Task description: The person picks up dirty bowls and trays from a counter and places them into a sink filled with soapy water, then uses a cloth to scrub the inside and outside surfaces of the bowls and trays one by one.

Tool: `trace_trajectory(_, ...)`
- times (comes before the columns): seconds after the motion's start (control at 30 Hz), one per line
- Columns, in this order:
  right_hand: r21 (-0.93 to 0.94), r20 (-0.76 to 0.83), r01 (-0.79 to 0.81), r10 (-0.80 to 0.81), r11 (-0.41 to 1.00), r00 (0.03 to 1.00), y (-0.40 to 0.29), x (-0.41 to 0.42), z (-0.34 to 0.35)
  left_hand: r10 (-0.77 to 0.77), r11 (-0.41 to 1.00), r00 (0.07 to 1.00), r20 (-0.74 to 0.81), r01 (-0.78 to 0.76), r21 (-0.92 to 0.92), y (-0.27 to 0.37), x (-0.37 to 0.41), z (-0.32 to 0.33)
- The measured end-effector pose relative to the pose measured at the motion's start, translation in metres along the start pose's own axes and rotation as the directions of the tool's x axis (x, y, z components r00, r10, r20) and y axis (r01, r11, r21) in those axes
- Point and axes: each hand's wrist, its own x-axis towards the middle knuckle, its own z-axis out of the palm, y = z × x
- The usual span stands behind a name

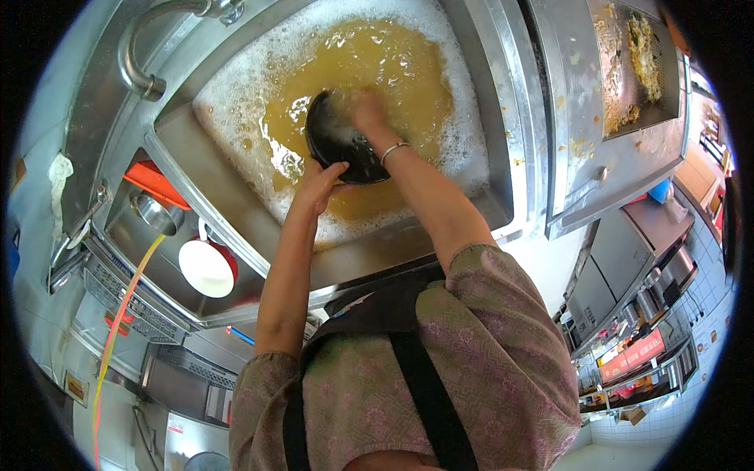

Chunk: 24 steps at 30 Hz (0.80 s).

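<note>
A round black bowl or pan is tilted at the surface of cloudy yellow-brown water in a stainless steel sink. White suds ring the water. My left hand grips the near left rim of the black vessel, thumb on its inner side. At the vessel's upper right is my right hand, blurred and partly hidden by water, with a bracelet at its wrist. Its fingers, and anything within them, cannot be made out.
A curved metal faucet stands at upper left. The smaller basin at left holds a steel pot, a red container and a white-and-red pan. A yellow-pink hose or strap runs down from there. Right of the sink, food scraps lie in a recessed tray.
</note>
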Motion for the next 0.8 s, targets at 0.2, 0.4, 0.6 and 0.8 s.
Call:
trace_trajectory(0.2,0.458,0.522,0.145,-0.397,0.877,0.755,-0.025,-0.035,-0.023,0.049,0.999,0.993,0.108,-0.047,-0.024,0.004,0.016,-0.024)
trace_trajectory(0.4,-0.213,0.801,0.502,-0.145,0.838,0.581,-0.006,-0.031,-0.090,-0.086,0.996,0.991,-0.101,0.082,-0.042,0.004,0.024,-0.026)
trace_trajectory(0.6,-0.096,0.486,0.260,-0.183,0.961,0.855,0.015,0.015,-0.021,-0.070,0.994,0.996,-0.054,0.065,-0.087,-0.008,0.023,-0.018)
trace_trajectory(0.8,0.438,0.527,0.274,-0.491,0.856,0.693,-0.028,-0.022,-0.009,-0.041,0.991,0.999,0.013,0.042,-0.129,-0.006,0.021,-0.027)
